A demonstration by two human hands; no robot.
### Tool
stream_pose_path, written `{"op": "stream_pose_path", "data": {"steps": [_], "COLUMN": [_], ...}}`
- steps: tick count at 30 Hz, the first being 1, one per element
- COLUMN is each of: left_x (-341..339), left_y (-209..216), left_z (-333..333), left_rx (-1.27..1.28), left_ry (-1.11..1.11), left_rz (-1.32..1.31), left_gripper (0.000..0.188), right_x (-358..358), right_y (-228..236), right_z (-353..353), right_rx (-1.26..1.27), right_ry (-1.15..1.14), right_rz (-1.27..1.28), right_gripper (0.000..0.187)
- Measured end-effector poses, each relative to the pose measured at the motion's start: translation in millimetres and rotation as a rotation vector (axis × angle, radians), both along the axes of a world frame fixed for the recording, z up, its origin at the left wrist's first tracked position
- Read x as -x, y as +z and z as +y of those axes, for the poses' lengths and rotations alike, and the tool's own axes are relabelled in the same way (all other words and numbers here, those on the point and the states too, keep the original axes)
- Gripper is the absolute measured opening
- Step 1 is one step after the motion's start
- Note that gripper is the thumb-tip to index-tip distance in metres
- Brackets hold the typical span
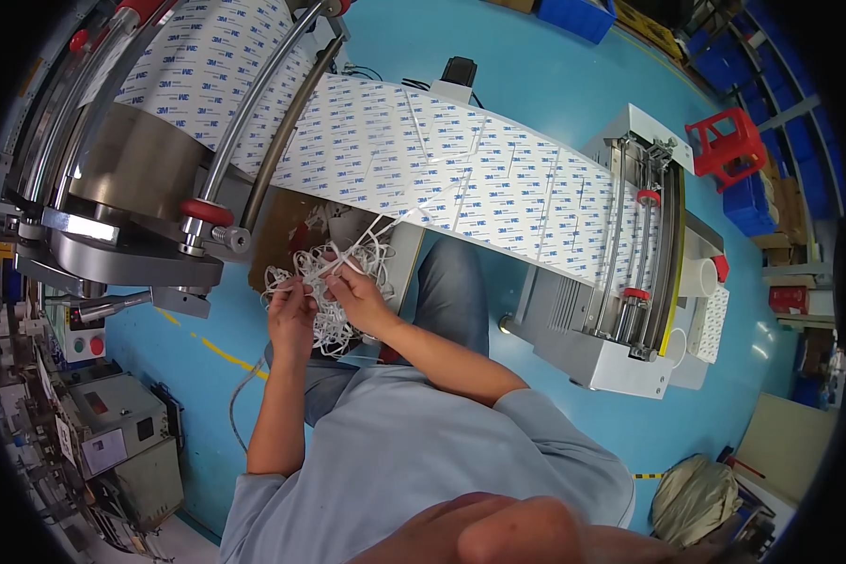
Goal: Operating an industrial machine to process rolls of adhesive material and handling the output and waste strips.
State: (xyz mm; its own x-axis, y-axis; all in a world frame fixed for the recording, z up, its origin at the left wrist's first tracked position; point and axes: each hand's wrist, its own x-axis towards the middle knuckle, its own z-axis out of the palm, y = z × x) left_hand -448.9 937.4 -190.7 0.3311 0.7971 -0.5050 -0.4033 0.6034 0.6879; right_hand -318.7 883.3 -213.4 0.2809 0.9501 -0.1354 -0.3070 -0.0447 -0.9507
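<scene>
Tangle of white strips [336, 331]; I see L hand [292, 315], R hand [358, 299] pinching strips; snag cd drag printed web [376, 141] askew.

A sheet [376, 141] stretches from rollers [254, 111] at left to a machine [573, 324] at right; strips [340, 324] heap before it; a stool [735, 162] stands farther right.

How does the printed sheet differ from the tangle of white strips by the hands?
The printed sheet is broad and flat; the tangle of white strips is narrow, looped strands. The sheet carries repeated blue print; the tangle looks mostly plain. The sheet is stretched out; the tangle bunches around the left hand and right hand. Both are mainly white.
</scene>
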Motion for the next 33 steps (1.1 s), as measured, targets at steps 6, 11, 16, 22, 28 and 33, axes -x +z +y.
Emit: {"op": "stream_pose_path", "data": {"steps": [6,11,16,22,28,33], "left_x": [11,17,43,-45,-114,-97], "left_y": [9,29,13,59,69,66], "left_z": [-4,-1,5,-4,0,8], "left_rx": [0.083,0.088,0.039,-1.259,-1.104,-0.991], "left_ry": [-0.048,-0.161,-0.333,-0.329,-0.602,-0.476], "left_rz": [-0.058,-0.015,0.252,0.987,0.873,0.804], "left_gripper": [0.01,0.011,0.014,0.037,0.019,0.016], "right_x": [-1,1,-9,-18,-17,-27], "right_y": [31,18,-9,-19,10,-4], "right_z": [2,-6,-7,-13,-15,-15], "right_rx": [-0.118,-0.119,0.008,-0.047,-0.184,-0.133], "right_ry": [-0.144,0.062,-0.019,0.02,-0.216,0.106], "right_rz": [0.581,0.359,0.035,-0.278,-0.429,-0.459], "right_gripper": [0.021,0.017,0.016,0.017,0.03,0.027]}}
